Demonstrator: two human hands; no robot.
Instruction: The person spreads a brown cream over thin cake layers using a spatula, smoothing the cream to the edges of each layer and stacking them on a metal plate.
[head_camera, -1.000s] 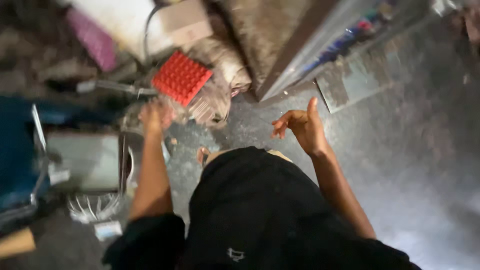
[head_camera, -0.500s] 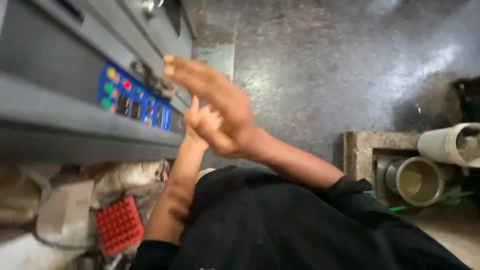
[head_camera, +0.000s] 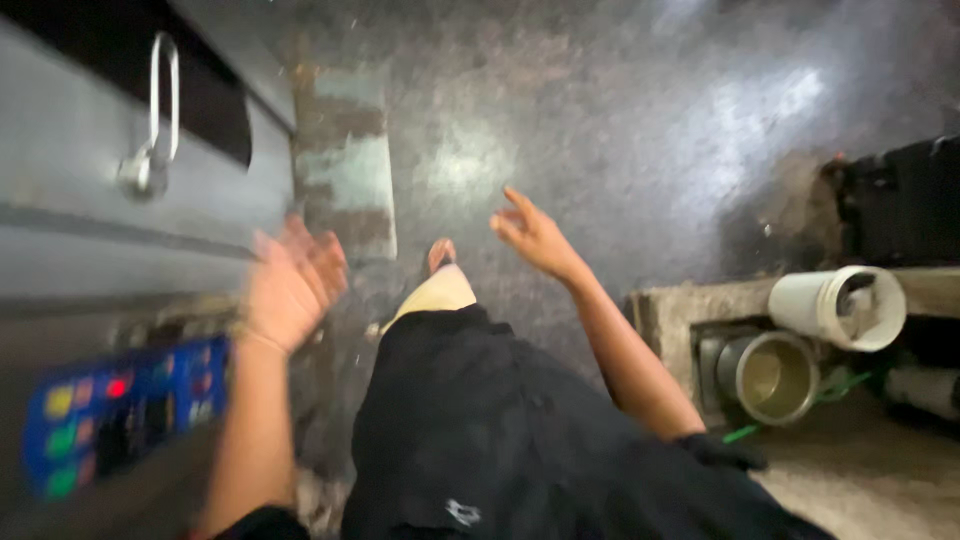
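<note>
Both hands have separated since half a second ago, when they were pressed together in front of the machine; the view has swung too, so the control panel now sits lower left. Left hand (head_camera: 292, 285), blurred, is spread with fingers apart and holds nothing. Right hand (head_camera: 532, 236) is likewise released, palm down, grasping nothing. Nearest thing is the grey machine (head_camera: 90, 240), lying at about nine o'clock from the left hand and just beside it, its long front running from seven towards one o'clock. Its metal handle (head_camera: 155, 120) stands at eleven o'clock, the blue button panel (head_camera: 125, 410) at seven. At four o'clock from the right hand, well apart, lie a white pipe (head_camera: 838, 308) and a metal pipe (head_camera: 768, 376) on their sides.
</note>
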